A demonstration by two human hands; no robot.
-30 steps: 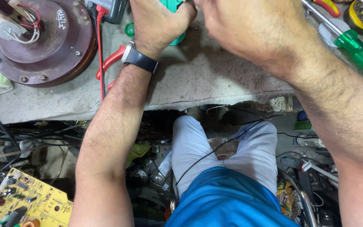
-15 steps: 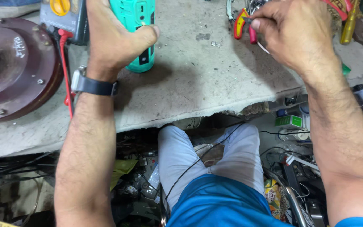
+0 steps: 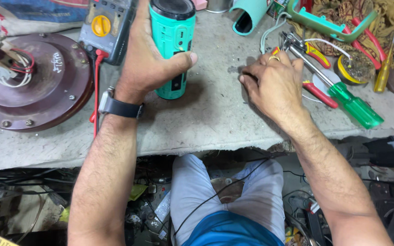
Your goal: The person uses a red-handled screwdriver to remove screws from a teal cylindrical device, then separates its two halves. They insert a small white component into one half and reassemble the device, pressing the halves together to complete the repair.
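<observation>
Left hand (image 3: pixel 149 64) grips the teal cylindrical speaker (image 3: pixel 173 48), lying mid-worktop (image 3: pixel 197 127), while right hand (image 3: pixel 274 84), fingers curled, touches the bench among tools. Seemingly tool-fetching; next calls for picking one. Beyond lie a green-handled screwdriver (image 3: pixel 354 109), red-handled pliers (image 3: pixel 313 54) and multimeter (image 3: pixel 106 25).

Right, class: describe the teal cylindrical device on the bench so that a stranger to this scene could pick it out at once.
Start at the grey, worn workbench top and find the left hand with the dark wristwatch. That hand wraps around the teal plastic cylinder with a black end cap, just right of the grey multimeter with a yellow dial. Nothing else nearby is teal, cylindrical and gripped.
</observation>
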